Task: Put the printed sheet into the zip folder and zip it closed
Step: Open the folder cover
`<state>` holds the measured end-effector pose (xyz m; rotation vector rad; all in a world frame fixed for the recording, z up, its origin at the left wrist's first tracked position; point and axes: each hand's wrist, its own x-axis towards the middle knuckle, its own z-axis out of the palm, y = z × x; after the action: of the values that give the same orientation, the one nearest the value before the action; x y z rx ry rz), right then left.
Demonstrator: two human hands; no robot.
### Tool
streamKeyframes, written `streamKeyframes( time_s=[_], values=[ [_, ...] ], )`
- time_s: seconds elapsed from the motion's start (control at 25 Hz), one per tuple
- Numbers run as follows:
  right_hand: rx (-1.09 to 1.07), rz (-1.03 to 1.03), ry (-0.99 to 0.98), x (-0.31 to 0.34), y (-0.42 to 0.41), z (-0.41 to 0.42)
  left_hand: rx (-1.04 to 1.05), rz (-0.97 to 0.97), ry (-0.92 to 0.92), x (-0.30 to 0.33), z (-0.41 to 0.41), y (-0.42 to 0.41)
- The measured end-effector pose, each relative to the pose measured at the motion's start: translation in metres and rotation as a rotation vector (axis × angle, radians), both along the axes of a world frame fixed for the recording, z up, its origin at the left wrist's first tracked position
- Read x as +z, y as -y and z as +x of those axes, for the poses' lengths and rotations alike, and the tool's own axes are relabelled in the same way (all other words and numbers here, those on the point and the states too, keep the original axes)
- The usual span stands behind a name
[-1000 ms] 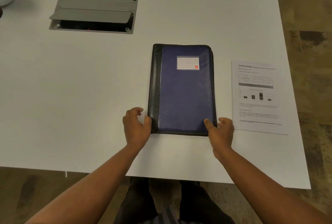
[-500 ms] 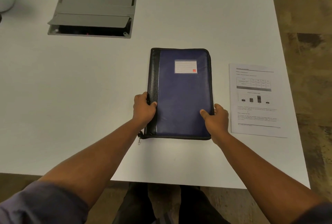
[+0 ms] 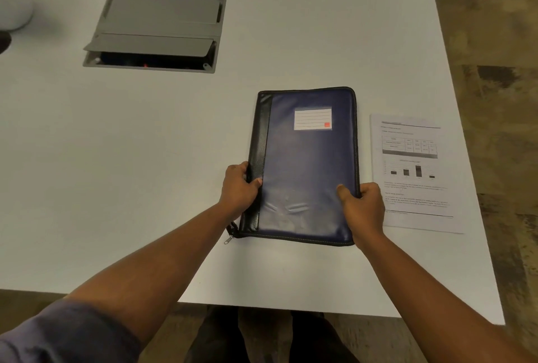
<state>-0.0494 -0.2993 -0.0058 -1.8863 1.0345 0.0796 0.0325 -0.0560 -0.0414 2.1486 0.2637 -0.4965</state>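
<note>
Between both hands: flat navy-and-black leatherette zip folder (image 3: 305, 167), closed, on white table (image 3: 145, 188) | left hand (image 3: 239, 188) clamped on its black spine edge | right hand (image 3: 362, 205) clamped on its zipped edge | just right of right hand: white printed sheet (image 3: 413, 173), lying flat | below left hand: metal zip pull (image 3: 228, 239).

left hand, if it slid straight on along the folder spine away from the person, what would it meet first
Probably nothing: the left hand grips the black spine of the blue zip folder; beyond lies bare white table.
</note>
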Motion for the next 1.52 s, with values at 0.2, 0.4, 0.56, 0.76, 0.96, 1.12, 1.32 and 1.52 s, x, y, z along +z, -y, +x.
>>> streamKeyframes(
  time_s=[0.2,0.4,0.56,0.76,0.96,1.12,1.32,1.52],
  values=[
    [0.102,-0.051,0.129,0.055,-0.002,0.012,-0.051,-0.052,-0.116,0.029,0.005,-0.002],
    [0.301,0.043,0.414,0.108,-0.054,0.033,-0.073,-0.175,-0.055,0.091,0.022,0.0],
    [0.435,0.238,0.538,0.131,-0.114,0.041,-0.046,-0.426,-0.016,0.151,0.035,-0.01],
    [0.739,0.294,0.517,0.125,-0.167,0.049,-0.068,-0.416,0.091,0.181,0.049,-0.051],
    [0.717,0.129,0.328,0.086,-0.16,0.059,-0.014,-0.205,0.095,0.171,0.061,-0.109],
    [0.632,-0.056,0.186,0.031,-0.113,0.058,-0.041,-0.048,0.094,0.135,0.068,-0.159],
    [0.741,-0.487,-0.198,-0.017,-0.059,0.046,0.015,0.219,0.093,0.093,0.068,-0.187],
    [0.684,-0.467,-0.358,-0.042,-0.026,0.034,-0.011,0.354,0.039,0.05,0.07,-0.192]
  ],
)
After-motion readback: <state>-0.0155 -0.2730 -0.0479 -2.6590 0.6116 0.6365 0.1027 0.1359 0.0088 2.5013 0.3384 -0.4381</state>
